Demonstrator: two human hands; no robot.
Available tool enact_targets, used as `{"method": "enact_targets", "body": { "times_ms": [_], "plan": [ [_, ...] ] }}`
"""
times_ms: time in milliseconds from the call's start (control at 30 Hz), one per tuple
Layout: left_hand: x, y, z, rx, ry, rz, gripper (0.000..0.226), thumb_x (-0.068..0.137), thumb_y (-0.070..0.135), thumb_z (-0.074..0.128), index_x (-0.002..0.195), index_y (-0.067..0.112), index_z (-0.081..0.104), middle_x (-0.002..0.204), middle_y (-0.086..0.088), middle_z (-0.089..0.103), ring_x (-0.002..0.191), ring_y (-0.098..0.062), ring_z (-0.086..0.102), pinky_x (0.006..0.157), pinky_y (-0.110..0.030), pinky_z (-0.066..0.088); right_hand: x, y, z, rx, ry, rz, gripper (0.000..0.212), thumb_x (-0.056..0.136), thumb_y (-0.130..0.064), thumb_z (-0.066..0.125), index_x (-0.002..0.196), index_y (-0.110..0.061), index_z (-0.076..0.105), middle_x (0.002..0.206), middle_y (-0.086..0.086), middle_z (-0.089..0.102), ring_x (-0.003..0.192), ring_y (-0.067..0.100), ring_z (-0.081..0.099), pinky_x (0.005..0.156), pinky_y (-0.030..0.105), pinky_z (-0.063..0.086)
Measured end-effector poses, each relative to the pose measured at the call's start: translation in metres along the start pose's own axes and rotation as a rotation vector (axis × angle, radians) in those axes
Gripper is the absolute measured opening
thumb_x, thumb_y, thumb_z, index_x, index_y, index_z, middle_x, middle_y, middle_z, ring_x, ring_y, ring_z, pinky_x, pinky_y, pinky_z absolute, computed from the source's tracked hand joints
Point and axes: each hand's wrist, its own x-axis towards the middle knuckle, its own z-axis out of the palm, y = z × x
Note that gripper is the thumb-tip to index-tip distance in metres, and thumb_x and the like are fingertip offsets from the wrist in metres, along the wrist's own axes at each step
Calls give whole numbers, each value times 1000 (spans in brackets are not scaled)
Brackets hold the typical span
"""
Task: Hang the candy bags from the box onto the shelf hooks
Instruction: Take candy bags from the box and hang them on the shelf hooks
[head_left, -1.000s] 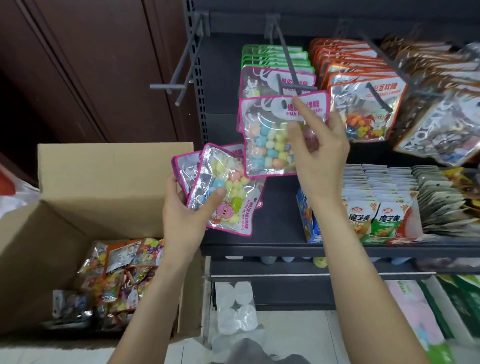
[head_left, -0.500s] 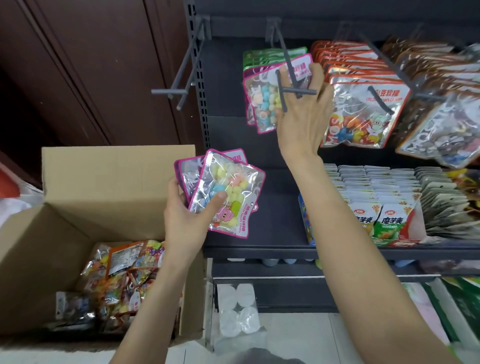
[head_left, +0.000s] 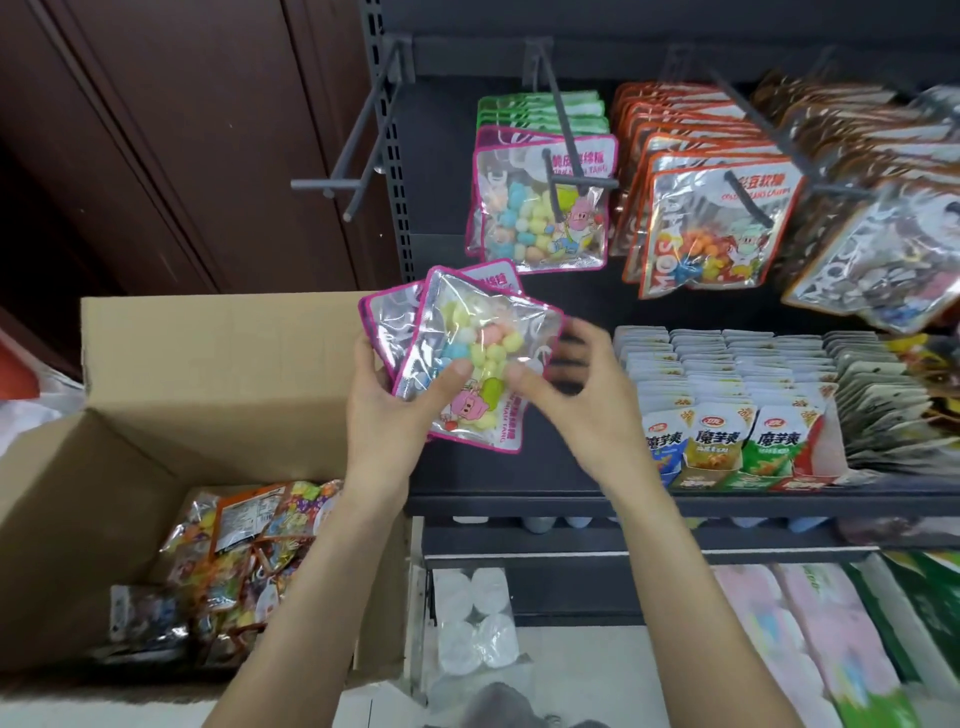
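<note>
Pink-edged bag (head_left: 540, 208): newly hung on hook (head_left: 558, 119). Right hand (head_left: 576, 395), back down, now pinches top bag (head_left: 478, 364) of left hand (head_left: 395, 410)'s held stack; next hanging due.

Both bare arms reach up and forward from below. The left hand (head_left: 395, 410) holds a small stack of clear pink-edged candy bags (head_left: 467, 364), thumb on the front and fingers curled behind. The right hand (head_left: 576, 395) is at the right edge of the bags, thumb touching the front, fingers bent and blurry.
</note>
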Motion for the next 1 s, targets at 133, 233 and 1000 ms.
{"method": "enact_targets", "body": {
  "times_ms": [133, 233, 1000],
  "plan": [
    [-5, -2, 9, -74, -46, -23, 71, 65, 40, 71, 130, 30, 45, 117, 10, 65, 99, -3, 67, 75, -17, 55, -11, 11, 1, 200, 1, 102, 40, 78, -26, 78, 111, -23, 54, 112, -6, 65, 104, 10, 63, 91, 42, 54],
    [-6, -1, 11, -177, -58, -62, 68, 76, 49, 57, 138, 25, 43, 120, 7, 65, 101, -5, 67, 73, -17, 54, -13, 13, -5, 231, 5, 69, 30, 84, -20, 72, 105, -26, 51, 111, -7, 64, 100, 10, 67, 83, 41, 58],
    [44, 14, -62, 975, -523, 801, 30, 92, 42, 49, 95, 19, 69, 109, 15, 58, 101, -12, 55, 89, -37, 41, 40, -43, -79, -573, 17, -832, 26, 91, -26, 66, 117, -23, 69, 94, -16, 66, 82, 3, 64, 73, 26, 53]
  ]
}}
